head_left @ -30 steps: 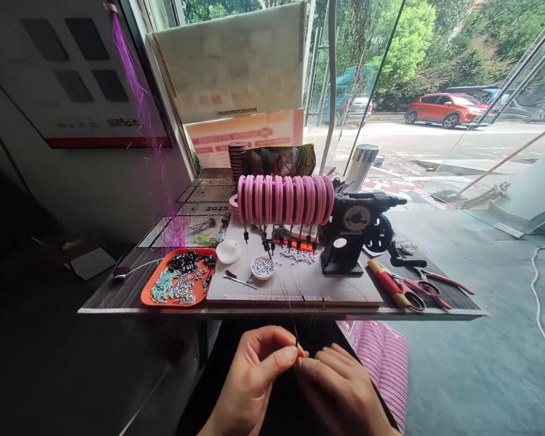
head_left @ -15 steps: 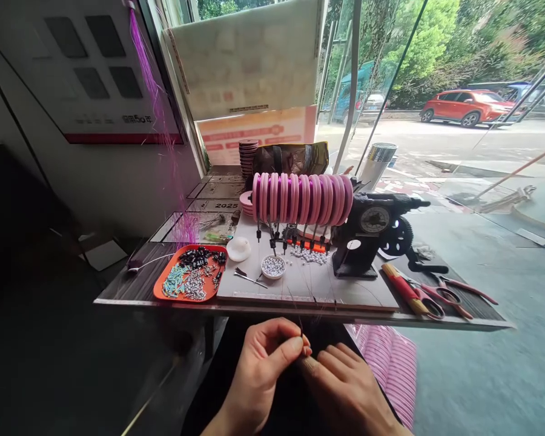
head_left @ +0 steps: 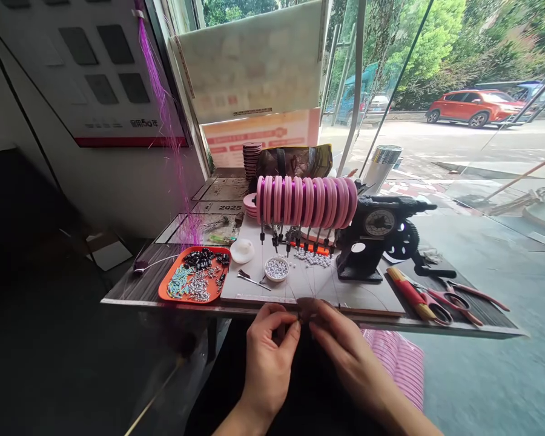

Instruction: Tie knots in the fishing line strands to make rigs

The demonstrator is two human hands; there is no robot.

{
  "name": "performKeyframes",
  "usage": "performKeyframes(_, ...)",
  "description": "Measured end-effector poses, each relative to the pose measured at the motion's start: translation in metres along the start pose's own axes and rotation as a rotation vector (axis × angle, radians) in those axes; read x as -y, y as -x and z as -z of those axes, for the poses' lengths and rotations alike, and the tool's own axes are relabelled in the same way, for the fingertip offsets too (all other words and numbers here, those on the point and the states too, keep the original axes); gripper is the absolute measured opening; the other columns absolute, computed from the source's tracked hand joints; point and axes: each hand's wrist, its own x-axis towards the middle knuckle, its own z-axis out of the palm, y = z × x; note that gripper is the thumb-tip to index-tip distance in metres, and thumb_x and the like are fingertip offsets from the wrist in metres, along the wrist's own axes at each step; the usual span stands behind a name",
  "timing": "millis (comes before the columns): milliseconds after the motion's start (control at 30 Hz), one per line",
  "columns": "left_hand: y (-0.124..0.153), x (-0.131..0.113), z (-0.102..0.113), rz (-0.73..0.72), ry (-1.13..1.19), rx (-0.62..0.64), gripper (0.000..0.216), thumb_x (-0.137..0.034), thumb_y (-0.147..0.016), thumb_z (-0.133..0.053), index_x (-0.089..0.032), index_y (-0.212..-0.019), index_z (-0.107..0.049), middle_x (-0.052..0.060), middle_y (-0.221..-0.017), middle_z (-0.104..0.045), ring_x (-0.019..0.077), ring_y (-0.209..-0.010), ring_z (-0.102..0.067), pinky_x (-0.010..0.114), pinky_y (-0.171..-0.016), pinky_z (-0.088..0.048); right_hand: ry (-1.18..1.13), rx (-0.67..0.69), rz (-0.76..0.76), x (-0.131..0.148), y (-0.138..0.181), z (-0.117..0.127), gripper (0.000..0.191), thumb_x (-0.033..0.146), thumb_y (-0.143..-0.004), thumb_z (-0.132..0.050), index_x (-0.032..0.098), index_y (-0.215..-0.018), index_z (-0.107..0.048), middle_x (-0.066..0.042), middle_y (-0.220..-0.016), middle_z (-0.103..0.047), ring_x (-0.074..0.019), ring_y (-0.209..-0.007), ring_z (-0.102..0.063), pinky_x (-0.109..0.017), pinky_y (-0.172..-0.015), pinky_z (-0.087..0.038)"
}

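My left hand (head_left: 270, 348) is closed in a pinch at the table's front edge, thumb and forefinger together on a thin line with a tiny dark piece. Just beside it my right hand (head_left: 340, 339) is closed too, its fingertips meeting the left ones at the line; they partly hide what they pinch. Fine lines run down to my fingers from a row of pink ring-shaped spools (head_left: 306, 201) on a black hand-cranked winder (head_left: 372, 239). Small black pieces (head_left: 288, 248) hang below the spools. A small white bowl of pearly beads (head_left: 277, 268) stands beyond my hands.
At the left, an orange tray (head_left: 162, 289) holds black pieces, green tubes and metal bits. A white lid (head_left: 242, 251) lies near it. At the right are a red-handled brush (head_left: 411, 292), scissors (head_left: 445, 306) and pliers (head_left: 481, 295). Striped pink rolls (head_left: 397, 369) lie below the table.
Both hands have moved up toward the table edge. My right hand has turned from a curled fist, lower down, to a pinch with its fingers reaching forward beside the left fingertips.
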Motion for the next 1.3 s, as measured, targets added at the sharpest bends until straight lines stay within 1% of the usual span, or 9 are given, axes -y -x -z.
performKeyframes(200, -0.003, -0.008, 0.002, 0.019, -0.016, 0.096, 0.011, -0.016, -0.068, -0.065, -0.019, -0.059, -0.071, 0.004, -0.073, -0.057, 0.0178, -0.073, -0.053, 0.024, -0.064, -0.041, 0.005, -0.038, 0.011, -0.001, 0.003, 0.001, 0.027, 0.025, -0.086, -0.046, 0.021, -0.107, -0.062, -0.008, -0.105, -0.063, -0.0217, -0.092, -0.059, -0.031, -0.075, -0.049)
performKeyframes(333, -0.003, -0.008, 0.002, 0.285, 0.245, 0.140, 0.007, -0.019, -0.062, -0.070, -0.016, -0.055, -0.068, 0.002, -0.076, -0.056, 0.0121, -0.064, -0.047, 0.021, -0.054, -0.035, -0.183, -0.013, -0.071, -0.005, 0.004, 0.003, 0.024, 0.027, -0.082, -0.052, 0.022, -0.103, -0.065, -0.005, -0.095, -0.066, -0.0209, -0.088, -0.058, -0.029, -0.074, -0.048)
performKeyframes(467, 0.002, -0.006, -0.001, 0.545, 0.537, 0.230, 0.003, -0.019, -0.061, -0.069, -0.016, -0.061, -0.069, 0.001, -0.064, -0.059, 0.0091, -0.058, -0.044, 0.019, -0.051, -0.030, -0.529, -0.069, -0.315, -0.011, 0.006, -0.001, 0.024, 0.029, -0.073, -0.063, 0.020, -0.095, -0.067, -0.001, -0.075, -0.063, -0.0150, -0.065, -0.054, -0.027, -0.065, -0.045)
performKeyframes(600, 0.007, -0.005, -0.005, 0.500, 0.522, 0.209, 0.003, -0.018, -0.063, -0.069, -0.016, -0.061, -0.069, 0.000, -0.064, -0.060, 0.0088, -0.060, -0.045, 0.019, -0.055, -0.032, -0.816, -0.073, -0.449, -0.012, 0.004, -0.005, 0.026, 0.028, -0.066, -0.070, 0.017, -0.090, -0.068, -0.001, -0.072, -0.062, -0.0130, -0.063, -0.053, -0.024, -0.060, -0.042)
performKeyframes(733, 0.007, -0.005, -0.005, 0.515, 0.543, 0.164, 0.001, -0.017, -0.062, -0.070, -0.017, -0.063, -0.069, -0.001, -0.065, -0.060, 0.0075, -0.057, -0.043, 0.019, -0.053, -0.031, -0.926, -0.191, -0.376, -0.007, -0.002, -0.003, 0.020, 0.022, -0.063, -0.071, 0.017, -0.082, -0.068, 0.004, -0.057, -0.054, -0.0077, -0.051, -0.043, -0.019, -0.052, -0.036)
performKeyframes(900, 0.007, -0.007, -0.005, 0.568, 0.603, 0.200, 0.003, -0.017, -0.061, -0.071, -0.015, -0.063, -0.070, -0.002, -0.063, -0.058, 0.0057, -0.054, -0.040, 0.017, -0.050, -0.030, -0.991, -0.151, -0.394, -0.006, -0.001, -0.002, 0.028, 0.018, -0.062, -0.068, 0.018, -0.091, -0.065, -0.001, -0.075, -0.064, -0.0038, -0.043, -0.036, -0.017, -0.043, -0.029)
performKeyframes(1000, 0.008, -0.008, -0.005, 0.578, 0.607, 0.190, 0.005, -0.017, -0.060, -0.071, -0.015, -0.065, -0.070, -0.002, -0.063, -0.058, 0.0054, -0.054, -0.040, 0.017, -0.051, -0.031, -0.823, -0.077, -0.306, -0.011, 0.005, -0.002, 0.035, 0.021, -0.071, -0.061, 0.021, -0.106, -0.059, -0.004, -0.090, -0.066, -0.0037, -0.043, -0.038, -0.018, -0.042, -0.031)
performKeyframes(1133, 0.006, -0.008, -0.004, 0.522, 0.496, 0.187, 0.007, -0.021, -0.061, -0.070, -0.015, -0.061, -0.067, -0.001, -0.064, -0.056, 0.0066, -0.053, -0.038, 0.019, -0.050, -0.030, -0.184, -0.032, -0.005, -0.020, 0.019, 0.006, 0.027, 0.022, -0.085, -0.049, 0.021, -0.111, -0.054, -0.004, -0.090, -0.066, -0.0122, -0.063, -0.057, -0.022, -0.055, -0.045)
performKeyframes(1300, 0.005, -0.008, -0.001, 0.121, 0.009, 0.142, 0.012, -0.022, -0.070, -0.063, -0.016, -0.060, -0.064, 0.001, -0.078, -0.051, 0.0121, -0.069, -0.047, 0.022, -0.061, -0.036, 0.703, -0.175, 0.524, -0.009, 0.032, 0.025, 0.017, 0.013, -0.089, -0.044, 0.015, -0.088, -0.061, -0.005, -0.069, -0.063, -0.0153, -0.059, -0.058, -0.024, -0.054, -0.045)
